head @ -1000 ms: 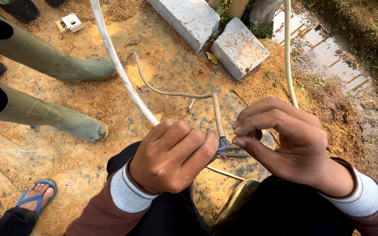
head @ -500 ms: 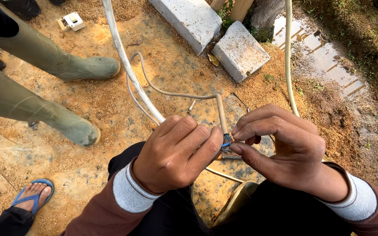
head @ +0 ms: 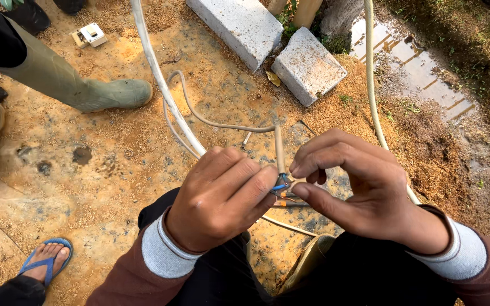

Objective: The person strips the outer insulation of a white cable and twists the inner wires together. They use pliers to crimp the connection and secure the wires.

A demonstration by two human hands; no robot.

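My left hand (head: 222,195) is closed around the end of a thin beige cable (head: 279,148) that loops away over the ground. Blue and orange inner wires (head: 282,188) stick out of the cable's stripped end between my two hands. My right hand (head: 358,181) pinches those bare wire ends with thumb and fingertips. Both hands are held above my knees, close together, nearly touching.
A thick white cable (head: 157,73) runs across the sandy ground, and another white cable (head: 370,79) runs at the right. Two grey concrete blocks (head: 307,65) lie ahead. Another person's green rubber boot (head: 80,88) stands at left, a foot in a blue sandal (head: 43,260) below it. A small white switch box (head: 89,35) lies top left.
The view has shifted slightly right and down. My hands have closed in on the wire ends, and my right fingers have worked along them.
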